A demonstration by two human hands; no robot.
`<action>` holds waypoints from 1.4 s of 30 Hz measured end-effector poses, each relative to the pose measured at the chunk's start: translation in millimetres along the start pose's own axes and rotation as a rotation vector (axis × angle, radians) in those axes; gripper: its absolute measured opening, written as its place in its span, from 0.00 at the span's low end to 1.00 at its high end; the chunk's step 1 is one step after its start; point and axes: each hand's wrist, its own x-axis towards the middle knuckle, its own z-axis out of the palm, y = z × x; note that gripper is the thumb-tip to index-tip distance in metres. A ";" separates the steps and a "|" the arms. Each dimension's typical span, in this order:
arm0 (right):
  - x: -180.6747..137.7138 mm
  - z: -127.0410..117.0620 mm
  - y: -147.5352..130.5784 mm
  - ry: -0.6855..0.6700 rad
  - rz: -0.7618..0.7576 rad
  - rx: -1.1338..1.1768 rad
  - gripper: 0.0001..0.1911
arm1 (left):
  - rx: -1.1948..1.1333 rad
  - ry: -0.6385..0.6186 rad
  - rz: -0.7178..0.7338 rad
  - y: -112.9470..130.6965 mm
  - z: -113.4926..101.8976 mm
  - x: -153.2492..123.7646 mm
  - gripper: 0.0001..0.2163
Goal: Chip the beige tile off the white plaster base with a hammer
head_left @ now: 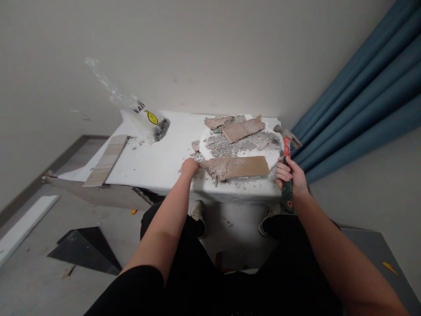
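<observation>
In the head view my right hand (pixel 294 175) is wrapped round the dark grip of a claw hammer (pixel 287 147), its head up and beside the right end of the table. My left hand (pixel 190 167) is closed at the left end of a brown tile strip (pixel 248 167), whose left half is crusted with rough mortar. The fingertips are partly hidden. Behind the strip lies a round white plate (pixel 275 159) covered with grey mortar crumbs (pixel 220 144). Broken tile pieces (pixel 243 128) rest across its far side.
A clear plastic bag (pixel 144 120) holding grey rubble stands on the white-covered table (pixel 158 164). A striped plank (pixel 107 160) overhangs the table's left front. Dark sheets (pixel 85 248) and a white strip (pixel 28 226) lie on the floor. Blue curtains (pixel 358 87) hang at right.
</observation>
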 end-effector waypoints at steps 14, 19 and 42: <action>-3.4 -6.8 13.2 0.043 0.061 -0.420 0.19 | -0.436 -0.215 0.426 119.8 70.8 -44.2 0.07; -6.9 -1.1 13.1 -0.016 0.101 -0.480 0.18 | -0.301 -0.225 0.462 119.5 70.7 -39.4 0.07; -18.5 1.7 8.1 -0.058 0.060 -0.637 0.14 | -0.229 -0.189 0.517 119.9 74.4 -43.8 0.06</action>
